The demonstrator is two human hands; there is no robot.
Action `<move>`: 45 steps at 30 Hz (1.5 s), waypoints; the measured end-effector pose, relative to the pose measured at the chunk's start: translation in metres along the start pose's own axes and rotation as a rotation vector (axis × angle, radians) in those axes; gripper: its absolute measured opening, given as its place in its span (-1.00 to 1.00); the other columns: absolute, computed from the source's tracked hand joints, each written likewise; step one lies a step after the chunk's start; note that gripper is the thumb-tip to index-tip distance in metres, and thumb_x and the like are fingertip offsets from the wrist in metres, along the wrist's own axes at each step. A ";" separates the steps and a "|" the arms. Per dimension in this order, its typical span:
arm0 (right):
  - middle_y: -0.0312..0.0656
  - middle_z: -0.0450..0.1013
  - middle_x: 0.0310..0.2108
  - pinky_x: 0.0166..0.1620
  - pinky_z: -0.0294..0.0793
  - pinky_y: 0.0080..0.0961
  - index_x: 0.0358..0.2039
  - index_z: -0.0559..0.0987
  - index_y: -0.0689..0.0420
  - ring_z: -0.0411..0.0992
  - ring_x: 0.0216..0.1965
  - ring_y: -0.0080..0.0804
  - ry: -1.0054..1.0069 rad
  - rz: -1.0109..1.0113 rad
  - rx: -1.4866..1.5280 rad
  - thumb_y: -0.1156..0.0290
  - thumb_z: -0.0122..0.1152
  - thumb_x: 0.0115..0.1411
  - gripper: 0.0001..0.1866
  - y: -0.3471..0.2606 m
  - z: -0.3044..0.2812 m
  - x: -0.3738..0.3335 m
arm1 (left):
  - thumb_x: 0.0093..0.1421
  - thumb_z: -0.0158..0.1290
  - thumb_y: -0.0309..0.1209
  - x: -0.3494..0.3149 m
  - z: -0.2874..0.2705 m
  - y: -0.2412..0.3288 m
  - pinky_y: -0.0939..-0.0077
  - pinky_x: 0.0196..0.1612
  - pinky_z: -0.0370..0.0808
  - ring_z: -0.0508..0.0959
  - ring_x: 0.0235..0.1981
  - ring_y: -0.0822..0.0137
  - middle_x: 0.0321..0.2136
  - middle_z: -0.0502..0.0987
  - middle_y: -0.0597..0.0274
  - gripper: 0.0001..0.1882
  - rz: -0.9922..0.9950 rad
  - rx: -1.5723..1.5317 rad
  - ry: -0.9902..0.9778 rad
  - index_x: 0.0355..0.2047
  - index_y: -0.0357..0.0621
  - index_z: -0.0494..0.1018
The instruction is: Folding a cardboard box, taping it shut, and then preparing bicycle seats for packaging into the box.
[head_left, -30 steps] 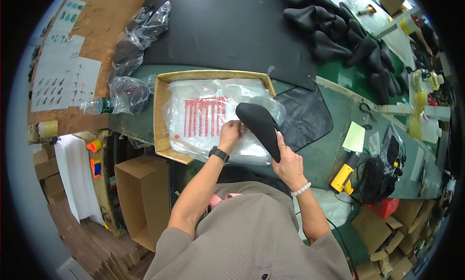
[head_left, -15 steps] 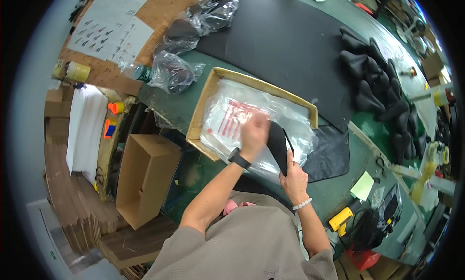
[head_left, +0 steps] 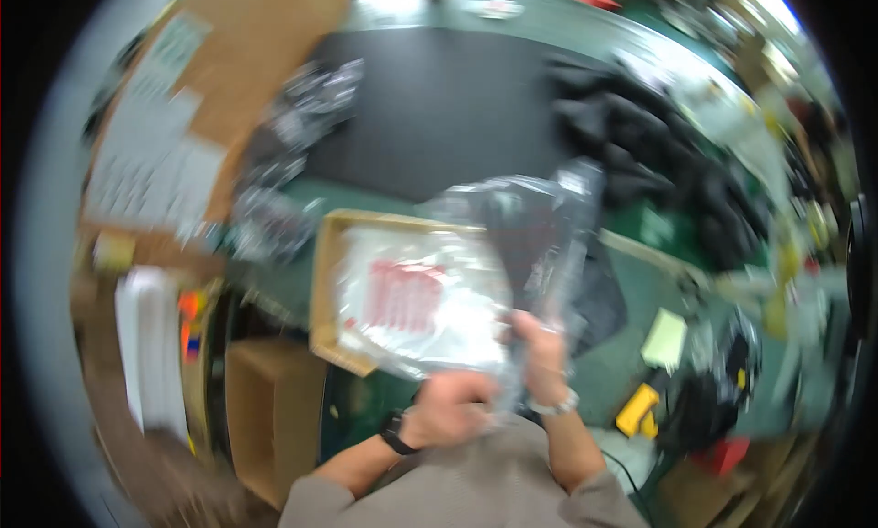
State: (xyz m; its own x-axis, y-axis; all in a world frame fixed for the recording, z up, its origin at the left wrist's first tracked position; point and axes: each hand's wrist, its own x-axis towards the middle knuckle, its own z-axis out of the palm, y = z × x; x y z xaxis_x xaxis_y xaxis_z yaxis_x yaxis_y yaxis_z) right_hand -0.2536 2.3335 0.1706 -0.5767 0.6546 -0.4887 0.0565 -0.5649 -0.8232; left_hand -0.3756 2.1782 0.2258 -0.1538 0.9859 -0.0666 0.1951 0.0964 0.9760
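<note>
A black bicycle saddle (head_left: 523,240) stands inside a clear plastic bag (head_left: 582,188), tilted up over the right end of a shallow cardboard tray. My right hand (head_left: 541,356) grips the saddle's lower end through the bag. Close to the bag's lower edge, my left hand (head_left: 450,409) is closed, with plastic at its fingers; motion blur hides exactly how it holds it. In the shallow cardboard tray (head_left: 326,286) lies a stack of clear bags (head_left: 402,295) with red print.
Black saddles (head_left: 631,130) are heaped at the right beyond a black mat (head_left: 439,98). Bagged items (head_left: 274,219) lie left of the tray. A yellow heat-gun-like tool (head_left: 637,409) and a pale green pad (head_left: 665,339) are at the right, an upright cardboard box (head_left: 274,409) at the lower left.
The saddle, bare before, is now inside a clear bag and raised. My left hand has moved from over the bag stack down toward my body. The view has shifted.
</note>
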 end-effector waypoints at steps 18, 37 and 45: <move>0.12 0.27 0.16 0.18 0.30 -0.15 0.20 0.30 0.29 0.27 0.13 0.09 0.739 -0.482 -1.386 0.43 0.18 -0.03 -0.29 -0.055 -0.312 0.291 | 0.21 0.11 -0.48 0.100 -0.072 -0.091 0.47 -0.38 0.32 0.36 -0.48 0.40 -0.57 0.35 0.31 -0.83 -0.168 0.589 0.516 -0.48 -0.18 0.36; 0.06 0.50 -0.16 -0.09 0.50 -0.21 0.05 0.39 0.30 0.52 -0.23 -0.06 0.355 -0.016 -0.945 0.22 0.43 -0.09 -0.28 -0.018 -0.298 0.189 | 0.23 0.06 -0.42 0.099 0.024 -0.143 0.22 -0.30 0.48 0.55 -0.41 -0.09 -0.42 0.56 -0.09 -0.82 -0.509 0.395 0.103 -0.36 -0.33 0.49; -0.15 0.53 -0.33 -0.21 0.52 -0.51 -0.01 0.44 0.25 0.51 -0.35 -0.41 0.414 0.216 0.265 0.35 0.26 0.21 -0.61 0.091 -0.226 0.028 | 0.19 0.20 -0.32 0.070 0.018 -0.165 0.59 -0.37 0.41 0.44 -0.46 0.57 -0.48 0.53 0.37 -0.65 -0.857 -0.224 0.324 -0.10 -0.32 0.52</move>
State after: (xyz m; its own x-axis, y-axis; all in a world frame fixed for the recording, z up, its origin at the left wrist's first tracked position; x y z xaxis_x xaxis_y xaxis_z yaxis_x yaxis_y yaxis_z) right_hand -0.0799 2.4140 0.0171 -0.2022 0.6224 -0.7561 -0.1007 -0.7812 -0.6161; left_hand -0.4010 2.2339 0.0559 -0.4270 0.5020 -0.7521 -0.2950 0.7089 0.6407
